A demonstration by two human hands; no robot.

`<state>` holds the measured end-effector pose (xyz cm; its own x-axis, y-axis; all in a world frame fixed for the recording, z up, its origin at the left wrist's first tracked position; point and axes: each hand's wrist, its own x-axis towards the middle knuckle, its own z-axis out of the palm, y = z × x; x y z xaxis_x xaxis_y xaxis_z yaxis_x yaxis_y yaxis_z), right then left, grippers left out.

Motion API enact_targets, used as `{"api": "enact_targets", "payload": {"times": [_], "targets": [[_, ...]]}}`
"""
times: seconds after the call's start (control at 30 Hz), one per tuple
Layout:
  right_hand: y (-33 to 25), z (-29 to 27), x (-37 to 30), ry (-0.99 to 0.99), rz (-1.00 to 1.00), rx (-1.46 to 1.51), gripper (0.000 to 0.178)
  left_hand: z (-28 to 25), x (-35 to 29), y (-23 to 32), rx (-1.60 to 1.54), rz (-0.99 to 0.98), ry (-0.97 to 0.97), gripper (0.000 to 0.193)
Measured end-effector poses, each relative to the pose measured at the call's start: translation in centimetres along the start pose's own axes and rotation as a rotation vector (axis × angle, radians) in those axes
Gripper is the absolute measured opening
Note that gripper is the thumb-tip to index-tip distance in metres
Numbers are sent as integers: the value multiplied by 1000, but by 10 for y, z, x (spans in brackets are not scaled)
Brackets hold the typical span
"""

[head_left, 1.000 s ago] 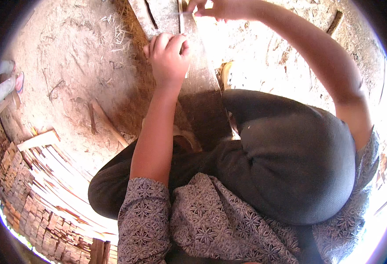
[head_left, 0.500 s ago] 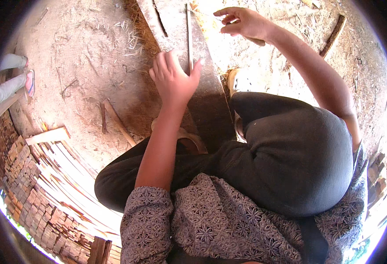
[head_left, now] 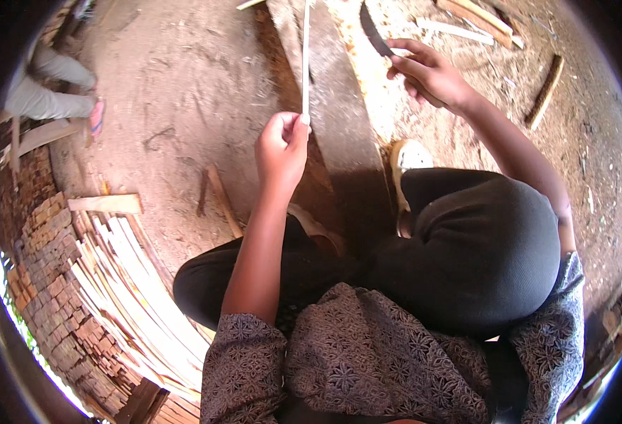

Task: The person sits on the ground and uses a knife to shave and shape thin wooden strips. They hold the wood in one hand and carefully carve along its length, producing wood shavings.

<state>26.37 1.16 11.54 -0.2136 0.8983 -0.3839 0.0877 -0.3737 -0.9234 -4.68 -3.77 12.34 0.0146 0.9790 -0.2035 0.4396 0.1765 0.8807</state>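
A: Edges first?
B: Weathered plank (head_left: 342,85) is set lengthwise ahead of the body, flanked on both sides by dirt floor (head_left: 184,92). Its near part is shaded; its right edge is neighboured by a pale shoe (head_left: 411,155).
A: Room for moving?
B: A gap is left between the hands, above the plank's right edge. Farther right, a short brown stick (head_left: 545,92) is seen, well apart from the right hand (head_left: 431,76). The near side is bounded by dark trousers (head_left: 480,247).
A: Strip versus fingers?
B: Thin pale strip (head_left: 306,63) is pinched by thumb and index of the left hand (head_left: 282,152), extended forward, cut off by the top border. Contact with the plank can't be told.
A: Right fingers?
B: Curled; dark curved blade (head_left: 373,30) is grasped at thumb and index, pointed away. Handle is hidden.
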Motion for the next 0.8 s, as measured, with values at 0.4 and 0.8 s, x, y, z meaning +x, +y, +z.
{"api": "enact_targets", "payload": {"times": [0.4,0.8], "targets": [[-125,4,-15,-13,-326,-137,47,-107,-56,105,-611,20,-220,25],[-219,119,-108,-249,-411,-382,41,-116,-50,120,-632,468,-332,14]]}}
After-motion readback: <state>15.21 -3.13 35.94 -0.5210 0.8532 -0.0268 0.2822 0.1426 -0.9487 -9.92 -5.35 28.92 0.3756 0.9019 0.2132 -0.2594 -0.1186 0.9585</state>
